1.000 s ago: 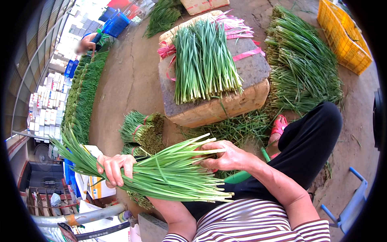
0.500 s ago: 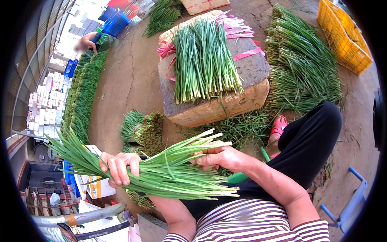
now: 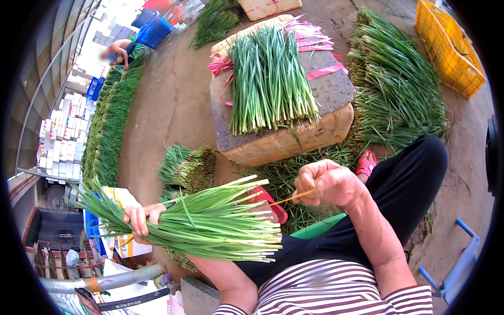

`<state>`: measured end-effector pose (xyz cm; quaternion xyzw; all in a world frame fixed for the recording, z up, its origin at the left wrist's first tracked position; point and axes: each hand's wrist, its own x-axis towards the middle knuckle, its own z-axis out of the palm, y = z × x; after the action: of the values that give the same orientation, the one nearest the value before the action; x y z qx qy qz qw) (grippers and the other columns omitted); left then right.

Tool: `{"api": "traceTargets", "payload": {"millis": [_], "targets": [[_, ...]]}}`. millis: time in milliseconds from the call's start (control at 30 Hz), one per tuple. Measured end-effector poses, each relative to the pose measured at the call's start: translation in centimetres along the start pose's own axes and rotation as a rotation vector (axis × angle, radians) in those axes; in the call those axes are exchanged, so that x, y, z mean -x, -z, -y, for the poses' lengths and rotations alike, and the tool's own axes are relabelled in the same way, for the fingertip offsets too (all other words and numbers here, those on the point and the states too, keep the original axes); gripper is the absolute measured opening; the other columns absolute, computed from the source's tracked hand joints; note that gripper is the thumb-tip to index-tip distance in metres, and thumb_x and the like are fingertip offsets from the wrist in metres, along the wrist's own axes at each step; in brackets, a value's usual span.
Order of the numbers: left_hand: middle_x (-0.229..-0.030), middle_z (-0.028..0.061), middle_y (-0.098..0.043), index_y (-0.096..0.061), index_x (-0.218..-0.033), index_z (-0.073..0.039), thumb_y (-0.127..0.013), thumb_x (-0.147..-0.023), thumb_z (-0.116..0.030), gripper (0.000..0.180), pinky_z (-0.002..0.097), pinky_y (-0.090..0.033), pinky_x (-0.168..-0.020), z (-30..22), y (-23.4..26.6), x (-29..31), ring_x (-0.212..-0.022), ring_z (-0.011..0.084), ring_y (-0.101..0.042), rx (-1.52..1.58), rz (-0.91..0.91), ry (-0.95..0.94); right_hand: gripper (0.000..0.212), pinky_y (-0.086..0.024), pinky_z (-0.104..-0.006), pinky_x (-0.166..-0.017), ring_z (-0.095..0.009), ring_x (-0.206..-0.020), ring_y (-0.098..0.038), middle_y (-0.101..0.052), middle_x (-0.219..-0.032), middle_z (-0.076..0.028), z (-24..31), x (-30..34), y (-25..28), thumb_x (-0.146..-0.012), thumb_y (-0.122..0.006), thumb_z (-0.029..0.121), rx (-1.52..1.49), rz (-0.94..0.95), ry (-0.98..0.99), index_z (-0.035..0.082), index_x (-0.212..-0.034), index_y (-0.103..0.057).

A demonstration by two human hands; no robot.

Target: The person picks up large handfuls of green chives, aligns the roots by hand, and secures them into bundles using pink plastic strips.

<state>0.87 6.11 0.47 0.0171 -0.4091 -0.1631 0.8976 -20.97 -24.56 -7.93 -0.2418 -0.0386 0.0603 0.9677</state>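
My left hand (image 3: 140, 220) is wrapped round the leafy part of a thick bunch of green garlic chives (image 3: 220, 226). The pale cut ends fan out toward the right, above my lap. Just past those ends, my right hand (image 3: 328, 184) pinches a thin yellowed chive leaf (image 3: 283, 200), which points back at the bunch. Ahead of me, a layer of chives (image 3: 273, 79) lies across a grey-topped block (image 3: 331, 100), its cut ends facing me. Pink ribbons (image 3: 310, 42) lie under and beside that layer.
Loose chives (image 3: 394, 84) are heaped right of the block, near a yellow crate (image 3: 446, 47). Tied bundles (image 3: 181, 168) stand left of it. A blue stool or frame (image 3: 457, 262) is at lower right. Another person (image 3: 122, 50) bends over long rows of chives (image 3: 118, 113) at far left.
My right hand has moved away from the bunch, up and to the right, and now holds a yellowed leaf. The bunch in my left hand has shifted slightly; its ends lie closer together.
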Motion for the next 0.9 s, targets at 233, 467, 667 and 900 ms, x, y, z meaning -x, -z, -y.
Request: {"api": "traceTargets", "payload": {"millis": [233,467,667,900], "targets": [[-0.084,-0.0032,-0.055,-0.049,-0.112,-0.007,-0.06,-0.09,-0.009,0.024,0.0253,-0.042,-0.071,-2.2,0.9,0.5,-0.078,0.0067,-0.055,-0.134,-0.202,-0.012,0.03,-0.046,-0.0473,-0.085,-0.033,-0.095,-0.065,-0.065,-0.109,-0.019,-3.4,-0.4,5.8,-0.079,-0.059,0.013,2.3,-0.834,-0.07,0.003,-0.107,-0.065],[-0.091,-0.0018,-0.057,-0.057,-0.102,-0.007,-0.05,-0.095,-0.014,0.012,0.033,-0.046,-0.089,-5.4,2.7,1.3,-0.091,0.0113,-0.054,-0.186,-0.301,0.187,0.054,-0.05,-0.0313,-0.086,-0.016,-0.083,-0.066,-0.067,-0.115,-0.01,-1.2,-2.5,-0.5,-0.081,-0.059,0.01,0.737,-0.314,-0.044,-0.001,-0.134,-0.055],[-0.089,0.0065,-0.067,-0.065,-0.098,-0.008,-0.048,-0.096,-0.019,0.02,0.0347,-0.053,-0.061,-2.4,1.5,1.1,-0.06,0.0132,-0.055,-0.172,-0.506,0.372,0.027,-0.048,-0.0255,-0.072,-0.011,-0.07,-0.06,-0.065,-0.082,-0.004,-2.3,-2.8,-0.2,-0.091,-0.062,0.017,0.642,-0.29,-0.179,-0.002,-0.108,-0.067],[-0.096,0.0083,-0.07,-0.067,-0.094,-0.008,-0.049,-0.095,-0.02,0.022,0.046,-0.058,-0.081,-2.4,2.7,2.1,-0.085,0.0239,-0.07,-0.814,-0.703,0.002,0.025,-0.053,-0.0281,-0.073,-0.012,-0.077,-0.063,-0.069,-0.094,-0.008,-3.3,-2.9,0.7,-0.089,-0.06,0.01,0.69,-0.347,-0.154,-0.005,-0.109,-0.064]]}}
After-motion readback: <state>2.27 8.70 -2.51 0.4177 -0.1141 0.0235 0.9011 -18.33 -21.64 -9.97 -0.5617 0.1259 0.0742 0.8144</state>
